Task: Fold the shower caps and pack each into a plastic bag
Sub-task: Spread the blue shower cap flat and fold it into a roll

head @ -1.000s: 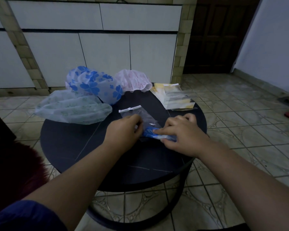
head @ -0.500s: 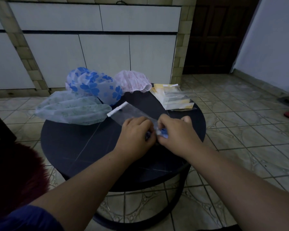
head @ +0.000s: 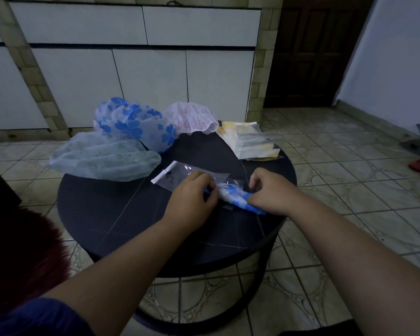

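**Both hands on the folded cap at the bag mouth**

I see the round dark worktop (head: 102, 214) in the middle of the tiled floor (head: 349, 180), white cupboards (head: 136, 76) behind it.

Far left of the worktop: a pale green shower cap (head: 102, 161), a blue-flowered cap (head: 136, 124) leaning on it, a pink cap (head: 192, 117) just beside that. Far right edge: a stack of packed bags (head: 250, 141) with yellow contents.

Centre: a clear plastic bag (head: 177, 175) lies flat, white strip end pointing far left. The folded blue-and-white cap (head: 230, 194) lies between my hands, its left end at the bag's near end; I can't tell how far in it sits.

Left hand (head: 192, 197): grip curled, pinching the cap's left end, resting over the bag. Right hand (head: 272, 192): grip curled, pinching the cap's right end, a blue tip sticking out under the palm.
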